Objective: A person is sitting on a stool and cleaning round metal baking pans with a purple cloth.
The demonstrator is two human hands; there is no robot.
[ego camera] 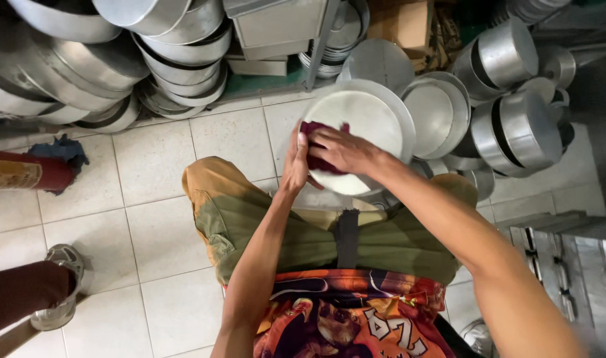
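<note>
Dull aluminium basins (pixel 84 59) sit nested in tilted stacks along the wall above a white tiled floor (pixel 157 219), with lidded round pots (pixel 515 129) on their sides opposite. Over the person's knees a shallow round metal pan (pixel 366 136) stands tilted, its smooth face turned toward them. The right hand (pixel 342 151) presses a crumpled dark red rag (pixel 319 159) flat against that face, while the left hand (pixel 295 162) grips the pan's near rim.

Dark red cloth (pixel 319 161) mostly hidden under right hand (pixel 342 151); round metal pan (pixel 369 119) lower rim hidden behind hands and knees.
</note>
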